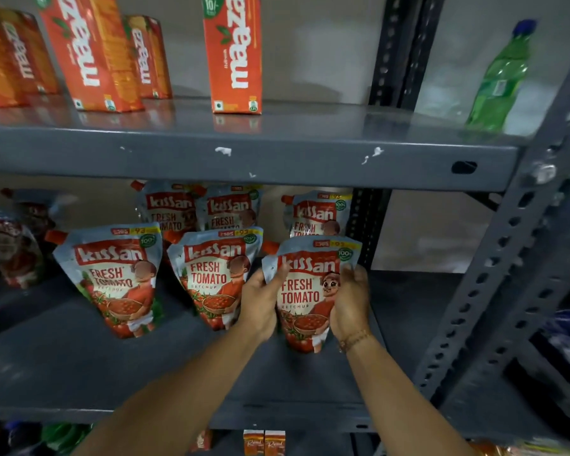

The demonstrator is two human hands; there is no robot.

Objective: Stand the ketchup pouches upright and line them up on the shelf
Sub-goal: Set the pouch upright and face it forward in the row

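lower halves of back-row pouches (pixel 231 209) hidden behind front ones. sides of held pouch (pixel 305 291) covered by left hand (pixel 260 302) and right hand (pixel 351 299). blurred packets (pixel 12 238) at far left, unreadable. juice cartons (pixel 89 51) cut off by top edge.

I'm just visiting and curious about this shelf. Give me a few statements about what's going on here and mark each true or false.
1. Both hands grip one ketchup pouch, the left hand and right hand on its sides. True.
2. That pouch is the leftmost of the front row. False: it is the rightmost.
3. Juice cartons stand on the shelf above. True.
4. A green bottle lies among the pouches. False: it stands on the upper shelf, at the right.
5. The right wrist wears a bracelet. True.
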